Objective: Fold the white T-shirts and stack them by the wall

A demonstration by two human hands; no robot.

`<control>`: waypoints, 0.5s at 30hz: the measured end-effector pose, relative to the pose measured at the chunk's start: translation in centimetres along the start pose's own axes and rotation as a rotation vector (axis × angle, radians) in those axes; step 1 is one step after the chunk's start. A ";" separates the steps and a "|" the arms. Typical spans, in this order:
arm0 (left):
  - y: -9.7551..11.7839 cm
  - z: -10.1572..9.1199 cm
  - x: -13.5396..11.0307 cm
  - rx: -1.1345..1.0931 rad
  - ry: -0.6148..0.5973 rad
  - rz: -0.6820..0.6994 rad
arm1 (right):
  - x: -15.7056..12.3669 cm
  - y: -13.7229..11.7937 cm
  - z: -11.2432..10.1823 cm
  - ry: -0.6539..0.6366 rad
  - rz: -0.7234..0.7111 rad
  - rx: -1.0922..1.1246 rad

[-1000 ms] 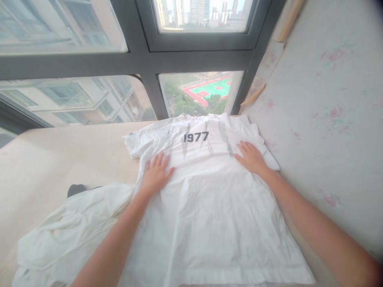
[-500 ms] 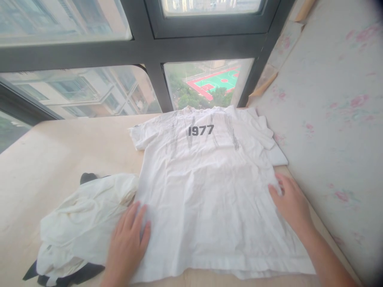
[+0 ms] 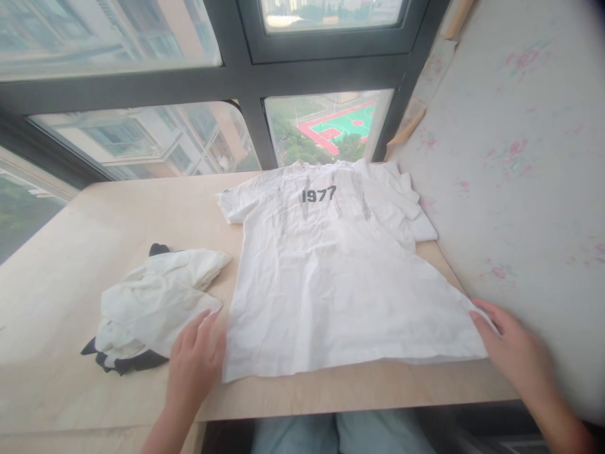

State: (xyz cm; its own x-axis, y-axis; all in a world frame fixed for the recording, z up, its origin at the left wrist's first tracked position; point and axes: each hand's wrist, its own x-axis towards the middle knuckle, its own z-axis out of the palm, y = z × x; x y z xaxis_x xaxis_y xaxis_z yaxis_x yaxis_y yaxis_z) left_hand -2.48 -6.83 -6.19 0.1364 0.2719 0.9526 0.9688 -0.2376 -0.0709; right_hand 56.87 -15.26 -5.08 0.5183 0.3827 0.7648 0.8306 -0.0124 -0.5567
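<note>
The white "1977" T-shirt [image 3: 321, 277] lies on the wooden tabletop [image 3: 184, 208], seemingly mostly spread out, creases and a bunched sleeve [image 3: 407, 194] remaining, while towards the tabletop's front the right hand [image 3: 524, 347] pinches the shirt's side and whether the left hand [image 3: 196, 353] grips is unclear.

My left grip [image 3: 196, 356] and my right grip [image 3: 517, 347] are bare hands, with slim, rounded fingers [image 3: 190, 334] and a smooth, bare forearm [image 3: 163, 429] behind each. I wear trousers [image 3: 295, 435] of pale, greyish-blue cloth, plain where it shows, with a dark line parting the two legs [image 3: 382, 434]. My right forearm [image 3: 562, 413] looks softly blurred.
</note>
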 end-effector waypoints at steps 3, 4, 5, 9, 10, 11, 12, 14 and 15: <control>1.5 -1.0 -1.8 -0.132 -0.114 0.230 | -0.5 0.9 0.4 -0.048 -0.220 -0.098; 1.9 -1.2 -2.4 -0.152 -0.150 0.280 | -1.0 1.3 0.7 -0.082 -0.308 -0.109; 2.2 -1.4 -3.0 -0.162 -0.166 0.303 | -1.6 1.8 1.0 -0.128 -0.392 -0.117; 2.2 -1.4 -4.6 -0.199 -0.090 0.262 | -2.8 3.8 1.7 -0.220 -0.568 -0.151; 2.0 -1.4 -4.7 -0.207 -0.067 0.250 | -2.8 4.2 1.7 -0.204 -0.564 -0.157; 1.8 -1.4 -4.7 -0.211 -0.056 0.245 | -2.7 4.5 1.6 -0.188 -0.550 -0.161; 1.5 -1.4 -4.7 -0.214 -0.061 0.251 | -2.5 4.7 1.5 -0.182 -0.532 -0.160; 1.1 -1.5 -4.5 -0.215 -0.097 0.277 | -2.0 4.6 1.2 -0.189 -0.485 -0.142; 1.0 -1.6 -4.3 -0.214 -0.114 0.292 | -1.8 4.4 1.0 -0.191 -0.456 -0.120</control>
State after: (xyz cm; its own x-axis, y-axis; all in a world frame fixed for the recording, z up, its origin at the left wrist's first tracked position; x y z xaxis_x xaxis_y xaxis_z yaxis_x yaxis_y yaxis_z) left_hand -2.40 -9.75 -9.90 0.4342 0.2630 0.8616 0.8222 -0.5064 -0.2597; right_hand 59.39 -15.07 -9.18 0.0608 0.5358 0.8422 0.9870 0.0934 -0.1306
